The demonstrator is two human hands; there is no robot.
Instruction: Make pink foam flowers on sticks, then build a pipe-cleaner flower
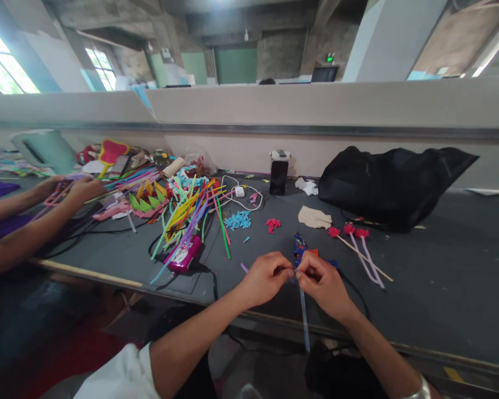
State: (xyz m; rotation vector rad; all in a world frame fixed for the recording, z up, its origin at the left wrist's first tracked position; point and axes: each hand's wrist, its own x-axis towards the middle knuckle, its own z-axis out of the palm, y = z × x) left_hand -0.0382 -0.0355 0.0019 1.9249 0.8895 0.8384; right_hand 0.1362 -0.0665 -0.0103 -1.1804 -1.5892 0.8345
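Three red-topped stems seem completed, loose red pieces are left unattached, and left hand and right hand are pinched, contents indiscernible

Left grip, right grip, both pinched
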